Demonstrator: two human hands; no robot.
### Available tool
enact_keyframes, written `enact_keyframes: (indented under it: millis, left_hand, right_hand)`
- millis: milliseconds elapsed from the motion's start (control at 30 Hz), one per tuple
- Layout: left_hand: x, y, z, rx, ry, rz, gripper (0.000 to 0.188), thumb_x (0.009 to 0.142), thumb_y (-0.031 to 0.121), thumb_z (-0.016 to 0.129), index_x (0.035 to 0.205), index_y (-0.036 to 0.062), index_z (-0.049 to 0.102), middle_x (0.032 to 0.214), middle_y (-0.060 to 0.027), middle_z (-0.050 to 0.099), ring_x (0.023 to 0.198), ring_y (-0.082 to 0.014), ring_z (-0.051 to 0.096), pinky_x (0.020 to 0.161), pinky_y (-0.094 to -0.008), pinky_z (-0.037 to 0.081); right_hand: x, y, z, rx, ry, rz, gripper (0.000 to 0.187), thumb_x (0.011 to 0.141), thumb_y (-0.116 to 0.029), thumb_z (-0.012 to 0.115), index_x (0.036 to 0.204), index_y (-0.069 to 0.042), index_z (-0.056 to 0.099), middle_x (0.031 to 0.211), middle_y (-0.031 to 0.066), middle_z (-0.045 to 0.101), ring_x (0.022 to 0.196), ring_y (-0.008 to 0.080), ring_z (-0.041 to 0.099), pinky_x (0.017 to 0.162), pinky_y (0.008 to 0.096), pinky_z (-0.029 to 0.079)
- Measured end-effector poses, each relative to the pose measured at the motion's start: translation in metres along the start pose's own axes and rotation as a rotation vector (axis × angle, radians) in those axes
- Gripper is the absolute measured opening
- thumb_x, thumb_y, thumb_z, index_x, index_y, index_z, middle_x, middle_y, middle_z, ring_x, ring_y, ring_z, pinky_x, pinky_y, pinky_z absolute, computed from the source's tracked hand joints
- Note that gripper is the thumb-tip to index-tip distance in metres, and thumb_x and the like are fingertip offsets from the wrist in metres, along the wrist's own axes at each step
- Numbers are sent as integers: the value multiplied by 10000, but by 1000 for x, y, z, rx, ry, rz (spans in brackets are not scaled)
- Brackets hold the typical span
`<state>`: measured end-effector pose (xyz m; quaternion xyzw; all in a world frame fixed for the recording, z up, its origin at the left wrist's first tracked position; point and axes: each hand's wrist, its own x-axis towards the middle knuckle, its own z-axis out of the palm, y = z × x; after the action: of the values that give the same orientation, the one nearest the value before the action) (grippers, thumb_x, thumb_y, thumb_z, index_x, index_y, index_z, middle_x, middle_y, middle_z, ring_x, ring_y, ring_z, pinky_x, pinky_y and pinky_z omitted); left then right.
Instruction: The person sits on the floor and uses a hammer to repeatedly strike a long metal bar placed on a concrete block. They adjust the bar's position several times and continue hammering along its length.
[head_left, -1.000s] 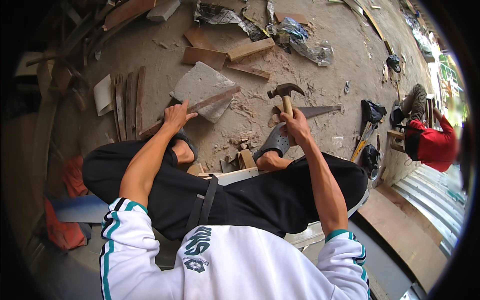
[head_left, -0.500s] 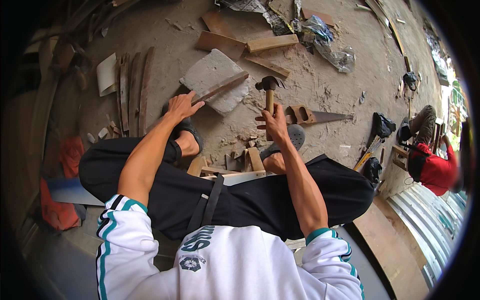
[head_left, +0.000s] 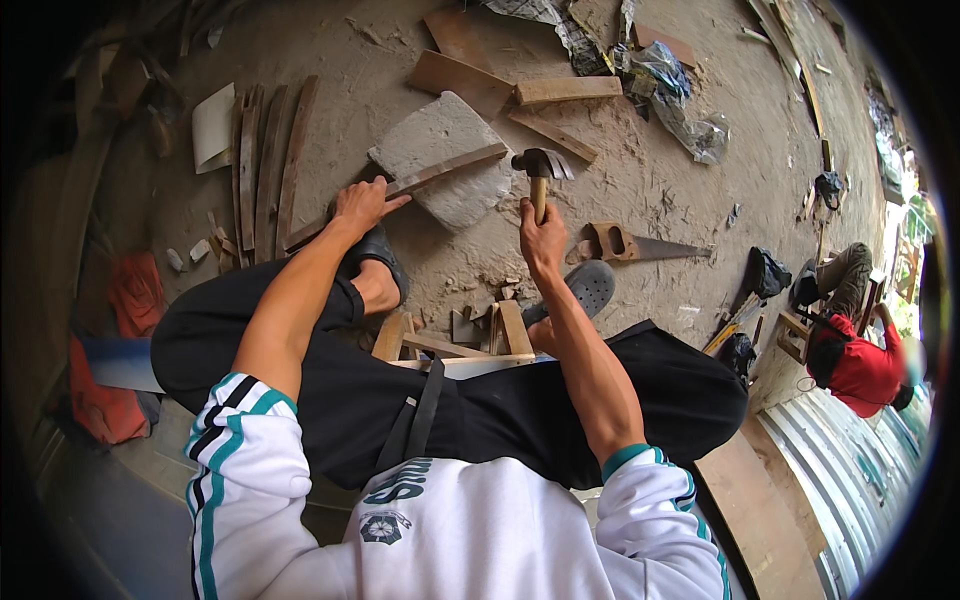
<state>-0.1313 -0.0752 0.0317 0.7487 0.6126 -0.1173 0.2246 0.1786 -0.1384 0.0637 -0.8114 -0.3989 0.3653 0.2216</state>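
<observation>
A narrow brown wooden strip (head_left: 450,168) lies slantwise across a pale concrete block (head_left: 425,138), its lower left end passing under my left forearm. My left hand (head_left: 362,208) is closed on the strip just left of the block, with one finger stretched along it. My right hand (head_left: 543,240) is wrapped round the wooden handle of a claw hammer (head_left: 540,165). The hammer's dark head is up, close to the strip's right end but seemingly apart from it. Whether a nail sits in the strip is too small to tell.
A handsaw (head_left: 640,245) lies on the ground right of my right hand. Several long wooden strips (head_left: 270,170) rest at the left. Offcuts (head_left: 568,89) and crumpled plastic (head_left: 690,125) lie beyond the block. A person in red (head_left: 860,365) sits at the far right.
My right hand's fingers, loosely spread on the hammer handle before, are now wrapped round it. The hammer's head has turned slightly. My left hand keeps its place on the strip.
</observation>
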Motion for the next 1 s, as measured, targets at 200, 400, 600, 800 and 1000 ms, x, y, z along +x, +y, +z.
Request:
enact_keyframes:
  millis: [200,400,600,800,1000]
  left_hand:
    - [-2,-1,11,-27,14,18,631,887,641,595,892,10,606,762,-224,702,781,-405,710,691,-490,563]
    - [-1,-3,16,-41,27,19,619,892,624,603,877,6,593,750,-236,695,766,-422,703,675,-498,559]
    - [-3,-5,18,-41,6,20,617,898,611,606,874,-5,591,739,-248,687,754,-431,699,665,-498,561]
    - [-2,5,12,-59,-26,23,620,905,610,597,866,-9,593,736,-252,685,750,-431,699,665,-498,564]
    - [-7,-2,18,-37,-40,2,643,907,622,584,872,-20,602,757,-259,686,764,-432,699,667,-501,563]
  right_hand:
    - [13,4,9,-21,-60,-24,413,944,-365,633,1135,2,647,796,235,675,715,362,665,679,435,503]
    - [9,10,14,36,17,-196,351,942,-349,626,982,-3,582,743,265,628,671,419,632,642,471,482]
    - [14,-16,-5,-34,-20,-114,335,958,-330,597,981,4,579,745,255,634,675,394,650,623,451,483]
    - [8,10,17,-6,23,-206,261,980,-273,573,1035,-20,549,742,253,644,648,415,650,594,455,494]
    - [10,-29,1,74,22,-168,320,982,-312,576,1049,-3,530,751,252,628,634,372,641,585,444,494]
